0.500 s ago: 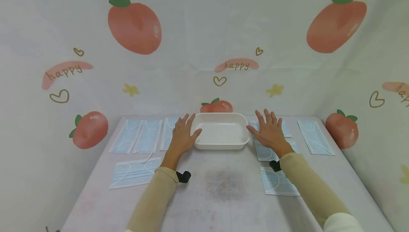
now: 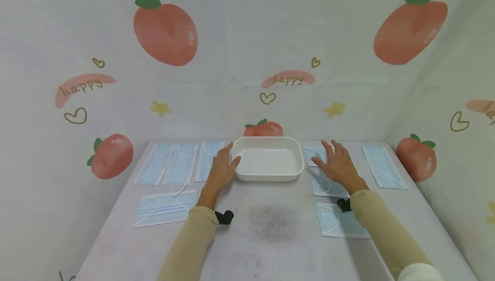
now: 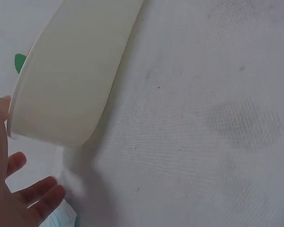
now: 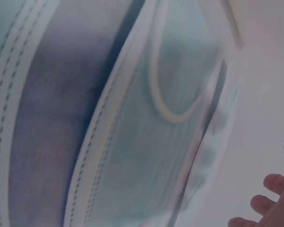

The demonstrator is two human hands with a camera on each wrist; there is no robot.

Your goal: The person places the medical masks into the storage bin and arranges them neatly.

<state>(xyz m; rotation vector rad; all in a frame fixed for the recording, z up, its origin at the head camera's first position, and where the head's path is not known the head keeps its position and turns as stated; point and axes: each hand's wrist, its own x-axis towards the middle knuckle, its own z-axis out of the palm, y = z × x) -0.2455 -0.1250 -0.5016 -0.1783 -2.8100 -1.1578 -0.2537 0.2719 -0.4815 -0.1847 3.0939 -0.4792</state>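
A white rectangular tray [image 2: 269, 175] with rounded corners stands at the back middle of the table. At its left end is my left hand [image 2: 220, 171], fingers spread along the outside and the thumb at the rim. The left wrist view shows the tray's outer wall [image 3: 68, 85] beside my loosely spread fingers [image 3: 46, 197]. My right hand [image 2: 340, 167] hovers right of the tray with its fingers apart, holding nothing. Beneath it lie light-blue face masks, one at the back [image 2: 312, 155] and another nearer me [image 2: 325, 185]. A mask with its ear loop [image 4: 132, 165] fills the right wrist view.
More masks lie flat: several at the back left, including one [image 2: 181, 165], one crosswise in front of them [image 2: 166, 209], one under my right forearm [image 2: 340, 223] and one at the far right [image 2: 384, 167]. A printed cloth backdrop [image 2: 232, 57] rises behind the table [image 2: 267, 255].
My right hand has moved right, away from the tray's right end, and now hovers over the masks. The left hand stays at the tray's left end, its fingers drawn slightly closer together.
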